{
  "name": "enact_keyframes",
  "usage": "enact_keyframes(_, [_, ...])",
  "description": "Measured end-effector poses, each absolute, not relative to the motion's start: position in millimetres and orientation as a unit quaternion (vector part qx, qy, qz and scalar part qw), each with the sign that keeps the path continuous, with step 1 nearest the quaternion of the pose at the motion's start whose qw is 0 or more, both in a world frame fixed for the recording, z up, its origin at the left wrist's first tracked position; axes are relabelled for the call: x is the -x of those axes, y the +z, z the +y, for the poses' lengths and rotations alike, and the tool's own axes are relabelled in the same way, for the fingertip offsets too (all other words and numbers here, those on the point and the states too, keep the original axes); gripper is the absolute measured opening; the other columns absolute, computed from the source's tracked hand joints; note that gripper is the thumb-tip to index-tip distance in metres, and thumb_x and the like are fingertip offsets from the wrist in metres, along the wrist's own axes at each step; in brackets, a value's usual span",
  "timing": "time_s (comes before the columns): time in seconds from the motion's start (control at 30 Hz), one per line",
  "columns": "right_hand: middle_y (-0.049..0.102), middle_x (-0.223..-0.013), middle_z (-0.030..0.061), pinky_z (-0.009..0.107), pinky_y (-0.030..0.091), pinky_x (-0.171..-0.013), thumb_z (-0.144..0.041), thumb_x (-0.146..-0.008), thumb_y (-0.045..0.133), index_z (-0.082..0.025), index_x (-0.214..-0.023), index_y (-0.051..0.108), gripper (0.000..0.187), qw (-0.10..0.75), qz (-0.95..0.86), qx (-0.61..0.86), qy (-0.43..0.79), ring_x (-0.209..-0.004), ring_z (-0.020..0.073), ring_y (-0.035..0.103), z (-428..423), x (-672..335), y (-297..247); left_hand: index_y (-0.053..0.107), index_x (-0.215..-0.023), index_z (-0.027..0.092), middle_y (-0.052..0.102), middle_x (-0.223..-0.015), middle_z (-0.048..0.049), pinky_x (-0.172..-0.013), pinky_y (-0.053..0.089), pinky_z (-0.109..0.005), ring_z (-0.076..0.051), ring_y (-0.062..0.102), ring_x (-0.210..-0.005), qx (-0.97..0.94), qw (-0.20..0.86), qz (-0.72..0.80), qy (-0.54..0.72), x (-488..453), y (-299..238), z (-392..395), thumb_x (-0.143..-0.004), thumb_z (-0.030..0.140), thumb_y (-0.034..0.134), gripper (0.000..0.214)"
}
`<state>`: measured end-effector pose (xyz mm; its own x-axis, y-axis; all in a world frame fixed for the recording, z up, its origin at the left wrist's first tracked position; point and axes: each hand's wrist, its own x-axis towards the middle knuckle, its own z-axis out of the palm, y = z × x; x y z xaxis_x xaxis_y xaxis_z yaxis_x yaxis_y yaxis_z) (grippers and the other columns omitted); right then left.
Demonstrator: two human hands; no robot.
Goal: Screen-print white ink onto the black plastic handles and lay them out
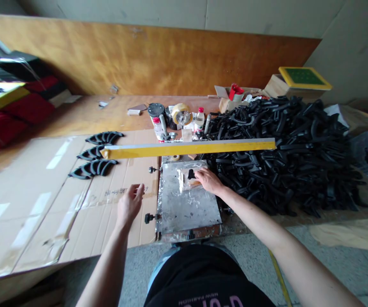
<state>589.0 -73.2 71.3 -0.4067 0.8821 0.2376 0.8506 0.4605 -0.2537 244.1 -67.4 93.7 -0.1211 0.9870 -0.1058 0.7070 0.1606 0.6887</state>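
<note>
My right hand (208, 180) is over the metal plate (187, 209), its fingers closed on a small black plastic part (191, 174). That part rests at a clear, taped-down patch (184, 184) on the plate. My left hand (130, 203) hovers left of the plate, above the cardboard, with its fingers loosely bent and nothing in them. Beyond both hands, a long yellow bar (190, 149) with a whitish top edge spans the plate from side to side. Three rows of curved black parts (96, 169) lie on the cardboard sheet (113, 221).
A large heap of black plastic parts (286, 170) lies right of the plate. Behind the bar stand a dark can (156, 110), a tape roll (182, 114) and a red-capped bottle (200, 119). Black knobs (149, 218) stick out from the plate's left side.
</note>
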Motion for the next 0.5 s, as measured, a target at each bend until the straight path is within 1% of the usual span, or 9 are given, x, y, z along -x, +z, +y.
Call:
enact_keyframes(0.07, [0.065,-0.099,0.0056,0.029,0.047,-0.086,-0.011,-0.093,0.052,-0.019,-0.102,0.063,0.016,0.156,-0.846,0.506,0.061,-0.096,0.018,0.057,-71,-577,59,0.062,-0.099,0.023,0.073,-0.085,-0.0055,-0.064,0.048,-0.027,-0.02,0.067,-0.076,-0.604,0.312,0.674,0.29,-268,108,-61,-0.087,0.063,0.044,0.046])
enact_keyframes(0.17, [0.065,-0.117,0.0085,0.032,0.047,-0.092,-0.01,-0.094,0.051,-0.018,-0.115,0.063,0.026,0.169,-0.844,0.505,0.065,-0.109,0.0194,0.055,-71,-568,49,0.062,-0.102,0.021,0.07,-0.081,-0.0038,-0.059,0.047,-0.024,-0.016,0.064,-0.068,-0.589,0.341,0.642,0.352,-290,129,-56,-0.086,0.063,0.048,0.047])
enact_keyframes(0.23, [0.064,-0.123,0.0106,0.035,0.047,-0.095,-0.012,-0.095,0.049,-0.016,-0.117,0.064,0.027,0.174,-0.838,0.513,0.062,-0.114,0.0214,0.053,-72,-564,48,0.062,-0.103,0.019,0.067,-0.078,-0.0026,-0.055,0.046,-0.021,-0.014,0.062,-0.064,-0.577,0.357,0.614,0.403,-299,146,-53,-0.086,0.061,0.051,0.046])
enact_keyframes(0.3, [0.065,-0.122,0.0124,0.038,0.047,-0.097,-0.017,-0.095,0.05,-0.014,-0.118,0.064,0.026,0.167,-0.833,0.523,0.06,-0.115,0.0235,0.053,-72,-561,51,0.061,-0.102,0.018,0.065,-0.074,-0.001,-0.051,0.044,-0.019,-0.012,0.059,-0.06,-0.561,0.364,0.576,0.47,-307,167,-49,-0.087,0.057,0.052,0.042])
enact_keyframes(0.37, [0.063,-0.127,0.015,0.041,0.045,-0.102,-0.024,-0.094,0.055,-0.012,-0.124,0.061,0.033,0.16,-0.828,0.535,0.052,-0.119,0.026,0.053,-71,-557,54,0.059,-0.093,0.018,0.063,-0.071,0.0004,-0.05,0.043,-0.018,-0.01,0.055,-0.055,-0.54,0.361,0.536,0.539,-315,187,-44,-0.089,0.052,0.05,0.036])
enact_keyframes(0.43, [0.055,-0.14,0.0158,0.043,0.039,-0.108,-0.032,-0.093,0.058,-0.012,-0.136,0.053,0.047,0.158,-0.831,0.532,0.042,-0.13,0.0281,0.047,-69,-554,55,0.056,-0.08,0.018,0.06,-0.065,0.0015,-0.05,0.043,-0.018,-0.008,0.052,-0.051,-0.522,0.364,0.507,0.582,-323,203,-40,-0.092,0.049,0.046,0.035])
enact_keyframes(0.5, [0.046,-0.149,0.0114,0.045,0.033,-0.114,-0.039,-0.094,0.056,-0.016,-0.142,0.047,0.054,0.145,-0.851,0.502,0.048,-0.138,0.0281,0.039,-66,-551,54,0.054,-0.068,0.018,0.055,-0.057,0.0021,-0.049,0.042,-0.018,-0.008,0.048,-0.048,-0.515,0.373,0.499,0.589,-330,213,-38,-0.093,0.046,0.04,0.04])
